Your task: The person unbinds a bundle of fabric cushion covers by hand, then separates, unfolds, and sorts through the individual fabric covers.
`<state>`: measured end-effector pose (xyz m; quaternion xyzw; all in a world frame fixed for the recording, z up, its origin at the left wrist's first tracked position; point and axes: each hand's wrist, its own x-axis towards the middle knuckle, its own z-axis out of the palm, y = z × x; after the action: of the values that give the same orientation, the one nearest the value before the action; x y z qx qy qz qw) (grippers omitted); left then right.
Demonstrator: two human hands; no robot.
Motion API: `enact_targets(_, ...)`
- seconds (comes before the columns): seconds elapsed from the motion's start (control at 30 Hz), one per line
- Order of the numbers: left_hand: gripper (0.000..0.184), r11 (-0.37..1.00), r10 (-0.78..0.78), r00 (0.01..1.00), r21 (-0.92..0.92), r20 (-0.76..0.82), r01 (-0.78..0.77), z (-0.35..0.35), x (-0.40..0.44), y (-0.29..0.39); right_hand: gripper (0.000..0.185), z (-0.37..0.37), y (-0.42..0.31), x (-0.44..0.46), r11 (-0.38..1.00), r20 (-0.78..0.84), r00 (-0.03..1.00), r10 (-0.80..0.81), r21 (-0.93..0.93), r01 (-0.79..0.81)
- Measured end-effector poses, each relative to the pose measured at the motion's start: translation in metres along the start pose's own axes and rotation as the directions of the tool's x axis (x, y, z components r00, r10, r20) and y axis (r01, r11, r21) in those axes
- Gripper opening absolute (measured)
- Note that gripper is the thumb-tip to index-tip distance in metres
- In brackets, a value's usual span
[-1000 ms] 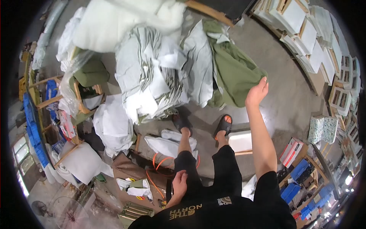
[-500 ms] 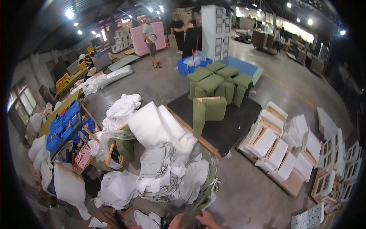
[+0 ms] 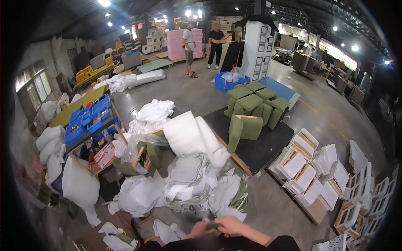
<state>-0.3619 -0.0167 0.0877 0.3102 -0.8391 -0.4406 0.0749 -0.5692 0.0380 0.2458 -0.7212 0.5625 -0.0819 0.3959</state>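
Note:
At the bottom centre, my left hand [image 3: 200, 230] and my right hand [image 3: 230, 225] are close together, both closed. Between their fingers shows a bit of green fabric [image 3: 214, 226]; most of it is hidden by the hands. Just beyond the right hand, a pale flap of cloth [image 3: 233, 213] sticks out, and I cannot tell whether it belongs to the same piece. In front of me lies a stack of grey-white and green fabric covers [image 3: 188, 180]. To its right is a smaller heap of covers [image 3: 226, 192] with green edges.
White padding [image 3: 188, 134] lies behind the fabric stack. Green upholstered cushions [image 3: 251, 102] stand on a black sheet [image 3: 268, 144]. White padded frames [image 3: 293, 161] are stacked at right. Blue bins [image 3: 94, 119] sit on a bench at left. Two people [image 3: 189, 48] stand farther back.
The view has shifted, and more of my forearms shows. The green fabric earlier stretched from the heap toward my hands; now only a small part shows between them, and the pale flap has appeared.

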Motion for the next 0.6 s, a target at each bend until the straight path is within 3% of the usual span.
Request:
enact_targets(0.03,0.045,0.998,-0.004,0.993,-0.060,-0.118,-0.003,-0.005,-0.004,0.003,0.023,0.006,0.003,0.002,0.985,-0.180,0.973,-0.146,-0.113,0.127)
enact_targets(0.07,0.038,0.993,-0.010,0.978,-0.120,-0.209,-0.016,-0.025,-0.008,0.032,0.021,0.003,-0.005,0.001,0.986,-0.216,0.968,-0.131,-0.132,0.104)
enact_targets(0.1,0.032,0.988,-0.091,0.985,-0.136,-0.148,0.070,-0.044,-0.009,0.049,0.018,0.002,-0.012,0.001,0.986,-0.254,0.960,-0.118,-0.148,0.082)
enact_targets(0.13,0.030,0.996,-0.091,0.956,-0.051,-0.280,0.080,-0.044,-0.008,0.045,0.019,0.008,-0.016,0.002,0.991,-0.304,0.946,-0.110,-0.100,0.083)
enact_targets(0.17,0.028,0.995,-0.075,0.911,0.036,-0.406,0.098,-0.045,-0.003,0.039,0.019,0.013,-0.017,0.004,0.995,-0.355,0.929,-0.100,-0.053,0.087)
enact_targets(0.27,0.028,0.952,-0.302,0.692,-0.170,-0.656,0.255,-0.057,0.009,0.028,0.021,0.023,-0.034,0.009,0.982,-0.530,0.838,-0.128,0.051,0.183)
enact_targets(0.3,0.029,0.958,-0.283,0.645,-0.177,-0.710,0.225,-0.065,0.011,0.033,0.021,0.025,-0.038,0.010,0.972,-0.587,0.798,-0.140,0.074,0.224)
enact_targets(0.37,0.031,0.966,-0.257,0.541,-0.192,-0.801,0.174,-0.080,0.014,0.048,0.018,0.028,-0.033,0.012,0.963,-0.568,0.813,-0.130,0.124,0.240)
enact_targets(0.47,0.034,0.973,-0.229,0.494,-0.203,-0.839,0.107,-0.084,0.028,0.061,0.015,0.021,-0.015,0.007,0.944,-0.634,0.765,-0.115,0.170,0.282)
enact_targets(0.57,0.031,0.997,-0.001,0.493,0.039,-0.870,0.071,-0.060,0.063,0.051,0.013,-0.001,0.014,-0.006,0.950,-0.758,0.653,-0.004,0.202,0.240)
enact_targets(0.6,0.027,0.994,-0.014,0.479,0.040,-0.878,0.102,-0.052,0.079,0.045,0.012,-0.007,0.032,-0.011,0.959,-0.798,0.603,0.006,0.176,0.223)
